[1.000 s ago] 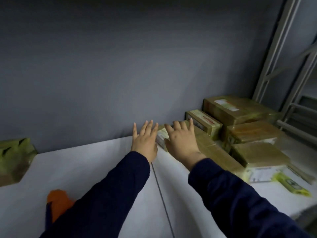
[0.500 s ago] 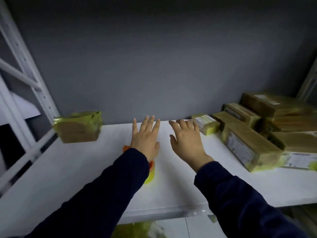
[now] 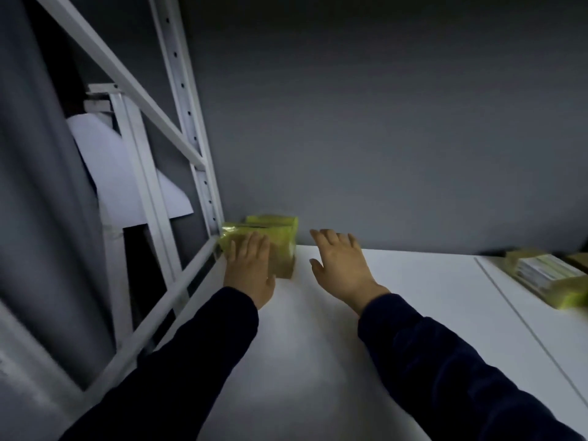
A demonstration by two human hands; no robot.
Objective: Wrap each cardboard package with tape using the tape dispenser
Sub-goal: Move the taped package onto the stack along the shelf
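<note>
Well, starting at the tips: my left fingers (image 3: 253,249) lie straight and close together, flat over the near upper edge of the package (image 3: 281,237), curling round nothing. Whether they press on it or hover just above, I cannot tell through the blur. Behind them my left hand (image 3: 249,275) covers the package's left half.

My right fingers (image 3: 331,241) are straight too, a little more spread, thumb out to the side. My right hand (image 3: 345,268) hangs palm down over bare shelf (image 3: 318,345), just beside the package's right end and apart from it.

The package itself, glossy with yellow-green tape, sits in the back left corner of the shelf, hard by the white upright (image 3: 191,128) and close to the grey wall (image 3: 381,122). Its long axis seems to run along that wall, left to right (a judgement, as the edges are smeared). So it lies ahead of and under my left fingers, and to the left of my right ones. The left hand is plainly the nearer, and the right would have to close in sideways on the free end for a two-handed lift.

Farther out, more taped packages (image 3: 547,278) lie at the shelf's right edge, well apart. My dark sleeves (image 3: 191,361) fill the foreground. No tape dispenser shows.
</note>
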